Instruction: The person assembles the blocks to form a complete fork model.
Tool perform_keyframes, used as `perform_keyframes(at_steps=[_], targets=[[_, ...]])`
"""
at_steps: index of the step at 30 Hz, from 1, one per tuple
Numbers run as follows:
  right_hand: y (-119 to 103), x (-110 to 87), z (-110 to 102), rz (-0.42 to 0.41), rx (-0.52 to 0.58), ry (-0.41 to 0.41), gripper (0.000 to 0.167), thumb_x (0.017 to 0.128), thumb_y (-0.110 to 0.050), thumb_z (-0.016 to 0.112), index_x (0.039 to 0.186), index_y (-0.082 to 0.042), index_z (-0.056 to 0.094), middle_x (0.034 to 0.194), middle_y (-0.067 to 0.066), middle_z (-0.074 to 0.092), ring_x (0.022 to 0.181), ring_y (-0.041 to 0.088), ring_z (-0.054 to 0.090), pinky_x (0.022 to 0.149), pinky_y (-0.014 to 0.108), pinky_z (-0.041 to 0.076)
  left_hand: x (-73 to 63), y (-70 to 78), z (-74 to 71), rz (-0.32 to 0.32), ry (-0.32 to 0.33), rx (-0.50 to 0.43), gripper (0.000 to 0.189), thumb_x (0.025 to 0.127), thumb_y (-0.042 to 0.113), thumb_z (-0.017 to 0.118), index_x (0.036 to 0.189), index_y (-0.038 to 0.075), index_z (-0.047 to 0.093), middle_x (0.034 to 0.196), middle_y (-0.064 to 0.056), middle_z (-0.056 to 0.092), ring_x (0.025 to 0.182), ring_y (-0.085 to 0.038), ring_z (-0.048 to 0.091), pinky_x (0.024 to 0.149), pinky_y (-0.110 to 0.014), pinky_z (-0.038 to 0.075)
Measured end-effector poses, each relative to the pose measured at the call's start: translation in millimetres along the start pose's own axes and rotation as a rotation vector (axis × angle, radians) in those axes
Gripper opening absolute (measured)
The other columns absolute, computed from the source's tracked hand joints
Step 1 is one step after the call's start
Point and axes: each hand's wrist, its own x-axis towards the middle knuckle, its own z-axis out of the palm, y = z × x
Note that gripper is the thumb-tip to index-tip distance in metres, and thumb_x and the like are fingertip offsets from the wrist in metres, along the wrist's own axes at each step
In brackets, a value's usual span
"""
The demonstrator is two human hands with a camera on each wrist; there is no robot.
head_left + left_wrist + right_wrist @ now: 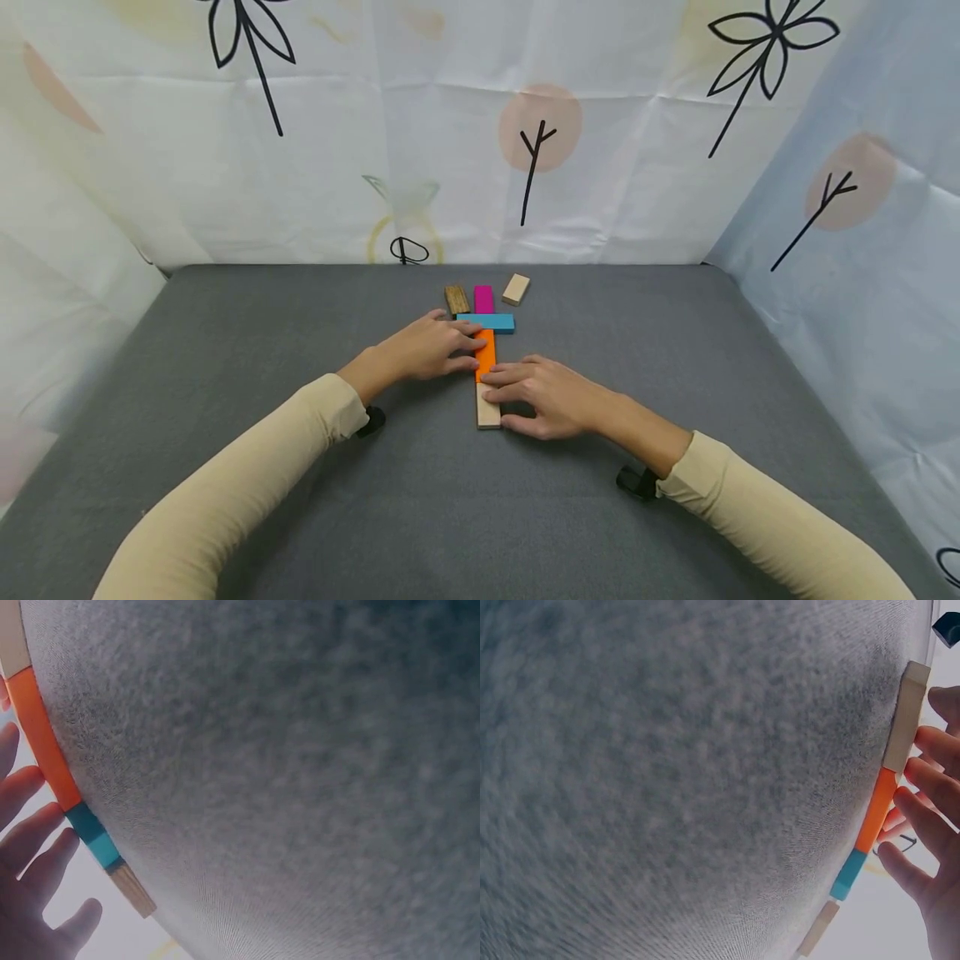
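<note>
A cross-like figure of flat wooden blocks lies on the grey table. An orange block (487, 354) runs lengthwise, with a plain wood block (488, 415) end to end below it. Above sits a blue block (495, 323) laid crosswise, then a magenta block (483, 298). My left hand (427, 346) spreads its fingers over the left side, fingertips on the orange and blue blocks. The right hand (558, 400) rests fingertips where the orange and plain blocks meet, its thumb beside the plain block's lower right edge. Neither hand is curled around a block.
A dark brown block (456, 300) lies left of the magenta one, touching or close to the blue block. Another plain wood block (516, 289) lies tilted, apart at the upper right. Patterned white cloth (465, 167) hangs behind the grey table (300, 308).
</note>
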Motion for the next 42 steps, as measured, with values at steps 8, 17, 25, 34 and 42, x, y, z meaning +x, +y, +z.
perform_keyframes(at_steps=[8,17,25,34,42], targets=[[2.9,2.8,-6.6,0.012,0.038,0.024,0.039,0.098,-0.028,0.061,0.133,-0.010,0.065,0.142,0.007,0.057,0.133,0.024,0.051,0.106,0.049,0.041,-1.3,-0.9,2.3,-0.012,0.014,0.008,0.049,0.100,0.038,0.060,0.141,0.012,0.057,0.148,-0.010,0.050,0.132,-0.026,0.052,0.107,-0.056,0.038],[31.8,-1.3,-25.1,0.244,-0.035,0.001,0.048,0.098,-0.032,0.063,0.138,-0.007,0.060,0.145,0.012,0.054,0.130,0.031,0.053,0.107,0.055,0.039,0.8,1.8,2.1,-0.021,0.022,0.036,0.053,0.098,0.045,0.061,0.140,0.013,0.059,0.147,-0.010,0.051,0.131,-0.026,0.054,0.106,-0.055,0.039],[69.6,8.1,-30.5,0.436,-0.072,-0.077,0.069,0.098,-0.040,0.061,0.153,-0.003,0.038,0.156,0.019,0.038,0.137,0.038,0.043,0.112,0.057,0.032,0.8,3.1,1.2,-0.046,0.003,0.040,0.052,0.097,0.045,0.061,0.139,0.014,0.060,0.147,-0.009,0.051,0.130,-0.026,0.054,0.107,-0.055,0.038],[98.2,21.2,-22.6,0.513,-0.032,-0.025,0.072,0.101,-0.042,0.055,0.157,-0.004,0.029,0.162,0.018,0.024,0.143,0.040,0.033,0.113,0.058,0.028,1.7,3.5,2.7,-0.039,0.026,0.023,0.052,0.097,0.045,0.062,0.138,0.013,0.061,0.146,-0.009,0.053,0.128,-0.026,0.056,0.105,-0.055,0.040],[107.6,25.3,-19.3,0.514,-0.015,-0.029,0.070,0.101,-0.037,0.056,0.157,-0.004,0.029,0.162,0.018,0.024,0.142,0.043,0.034,0.113,0.059,0.029,2.0,3.6,2.9,-0.053,0.024,0.029,0.056,0.096,0.050,0.061,0.138,0.013,0.060,0.146,-0.009,0.052,0.131,-0.025,0.053,0.105,-0.054,0.040]])
